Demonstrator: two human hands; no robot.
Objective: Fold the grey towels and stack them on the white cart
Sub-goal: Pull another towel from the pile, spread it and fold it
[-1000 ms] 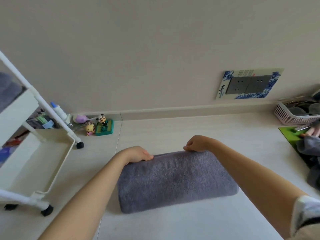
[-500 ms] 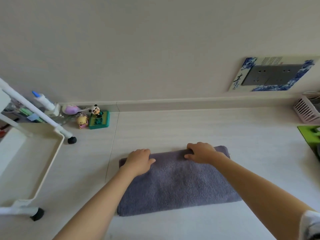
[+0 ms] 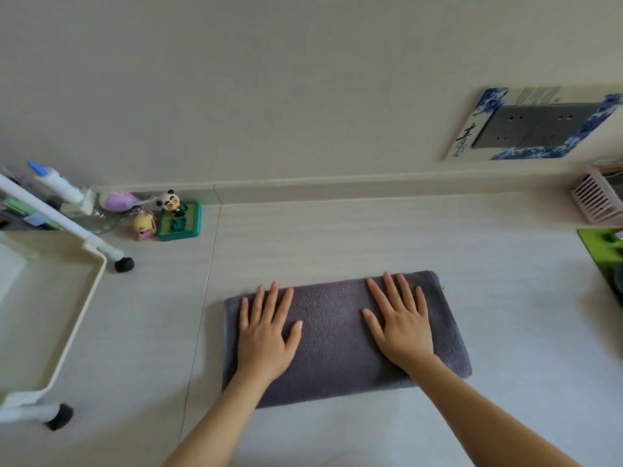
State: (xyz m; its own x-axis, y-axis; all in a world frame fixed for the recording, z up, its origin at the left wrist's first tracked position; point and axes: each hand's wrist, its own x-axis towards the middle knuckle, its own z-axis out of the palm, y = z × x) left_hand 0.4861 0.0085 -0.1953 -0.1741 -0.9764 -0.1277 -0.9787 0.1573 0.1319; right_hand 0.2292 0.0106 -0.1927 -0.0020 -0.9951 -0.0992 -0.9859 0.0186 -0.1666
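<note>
A folded grey towel (image 3: 337, 335) lies as a flat rectangle on the pale floor in front of me. My left hand (image 3: 266, 335) lies flat on its left half with the fingers spread and straight. On the right half my right hand (image 3: 399, 326) presses down the same way, palm on the cloth. The white cart (image 3: 72, 318) stands at the left, its lowest tray showing bare, on black wheels.
Small toy figures and a green box (image 3: 178, 222) sit by the skirting board behind the cart. A pink slotted basket (image 3: 598, 200) and a green mat (image 3: 603, 251) lie at the right edge. A wall socket panel (image 3: 536, 124) is above.
Both hands let go of the towel's far edge, slid towards me and now lie flat with fingers spread on top. The view has shifted, so the cart sits further left.
</note>
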